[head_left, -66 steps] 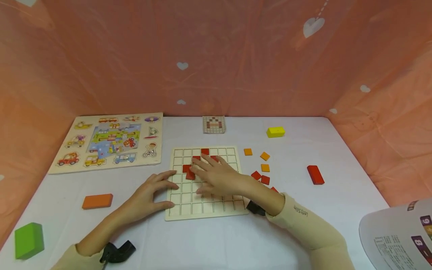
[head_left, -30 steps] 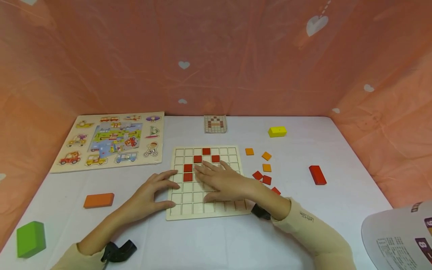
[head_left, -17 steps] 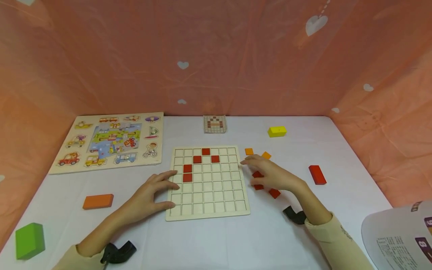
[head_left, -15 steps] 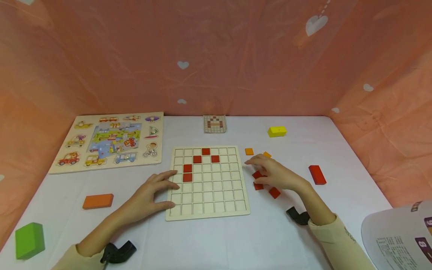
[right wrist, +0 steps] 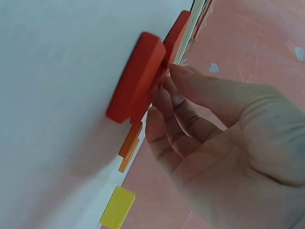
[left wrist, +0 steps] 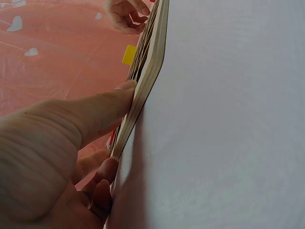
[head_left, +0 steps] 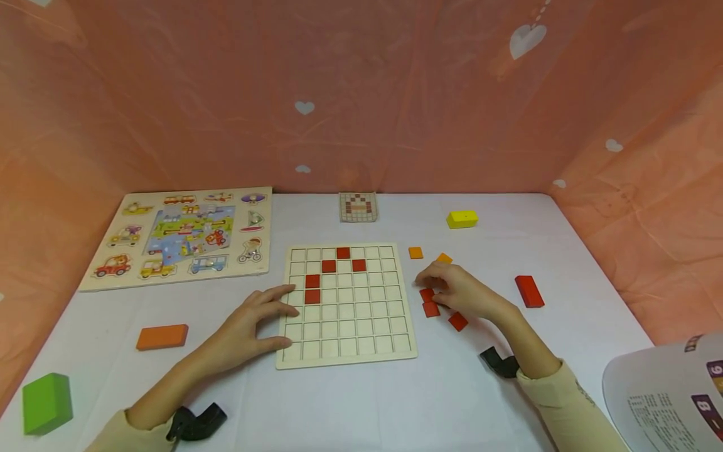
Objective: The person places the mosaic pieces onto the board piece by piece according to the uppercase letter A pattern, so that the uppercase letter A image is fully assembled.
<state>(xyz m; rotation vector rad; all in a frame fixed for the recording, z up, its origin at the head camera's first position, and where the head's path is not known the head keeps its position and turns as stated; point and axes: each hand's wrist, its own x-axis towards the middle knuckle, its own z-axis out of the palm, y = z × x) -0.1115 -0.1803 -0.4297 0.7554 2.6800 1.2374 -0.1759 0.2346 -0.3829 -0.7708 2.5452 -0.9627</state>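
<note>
A pale wooden grid board (head_left: 347,333) lies mid-table. Several red square tiles (head_left: 312,295) sit in its squares, stepped toward the top. My left hand (head_left: 248,326) rests its fingertips and thumb along the board's left edge; the left wrist view shows the thumb (left wrist: 107,107) against that edge. Right of the board, my right hand (head_left: 460,290) hovers low over loose red tiles (head_left: 431,309), fingers bent and thumb tip at one tile. In the right wrist view a gap shows between thumb and fingers, beside the red tiles (right wrist: 138,78). Orange tiles (head_left: 415,252) lie just beyond, one partly covered.
A small pattern card (head_left: 358,216) lies behind the board, and a vehicle picture puzzle (head_left: 257,257) at back left. Around them are yellow (head_left: 462,219), red (head_left: 529,291), orange (head_left: 162,337) and green (head_left: 48,403) blocks. A printed white object (head_left: 661,389) stands at front right.
A skewed red tile became seated in a square under my right hand. That hand then left the board for the loose tiles at right, and its fingers drew closer together. My left hand stayed.
</note>
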